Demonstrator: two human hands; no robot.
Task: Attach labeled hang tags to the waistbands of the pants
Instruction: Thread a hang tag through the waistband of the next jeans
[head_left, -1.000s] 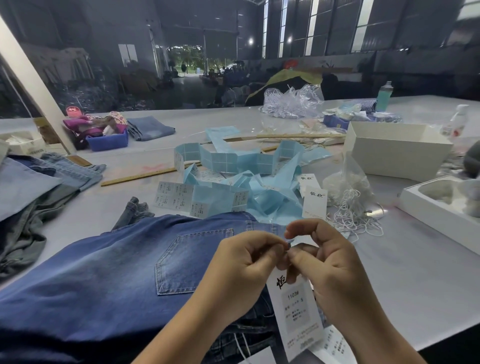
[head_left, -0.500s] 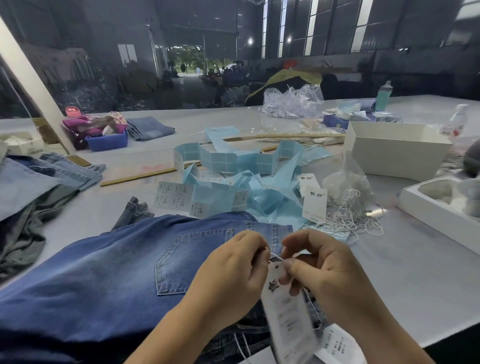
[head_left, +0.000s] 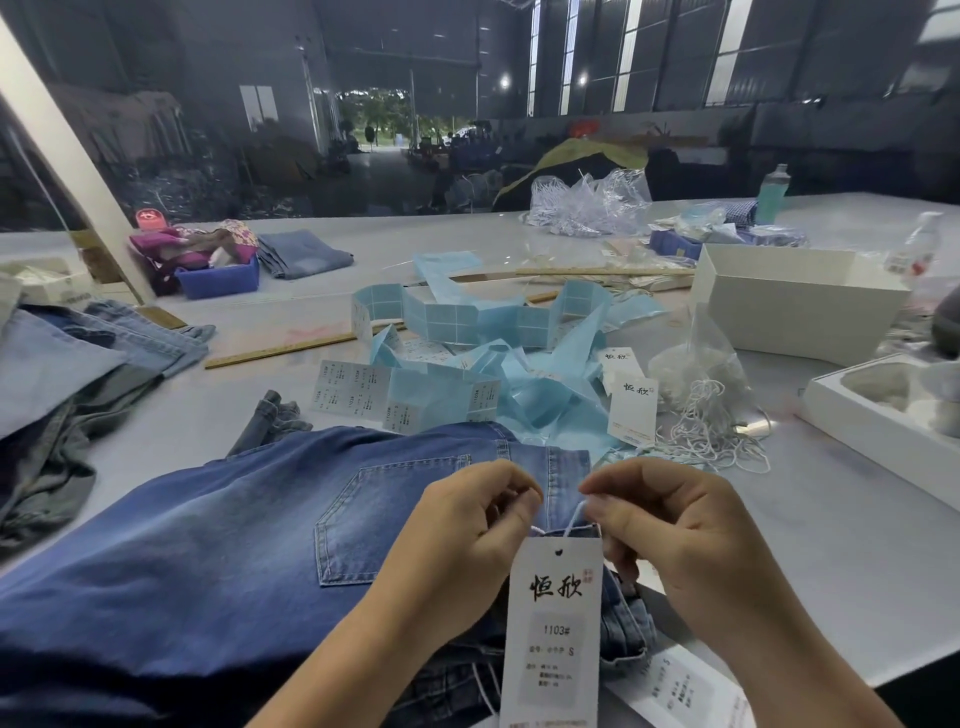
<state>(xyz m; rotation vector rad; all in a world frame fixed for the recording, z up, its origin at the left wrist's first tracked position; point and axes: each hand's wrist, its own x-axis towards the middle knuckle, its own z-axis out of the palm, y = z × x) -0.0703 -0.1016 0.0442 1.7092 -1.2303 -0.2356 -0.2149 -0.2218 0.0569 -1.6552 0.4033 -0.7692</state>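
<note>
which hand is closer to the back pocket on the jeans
Left. The left hand sits at the right edge of the back pocket, partly overlapping it, pinching the white string. The right hand is farther right, beyond the hang tag.

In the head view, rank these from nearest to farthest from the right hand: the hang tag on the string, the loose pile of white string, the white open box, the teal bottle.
Measured from the right hand:
1. Hang tag, just left of it, hanging from the string it pinches.
2. Pile of white string, just beyond the hand.
3. White open box, farther back on the right.
4. Teal bottle, at the table's far edge.
</note>
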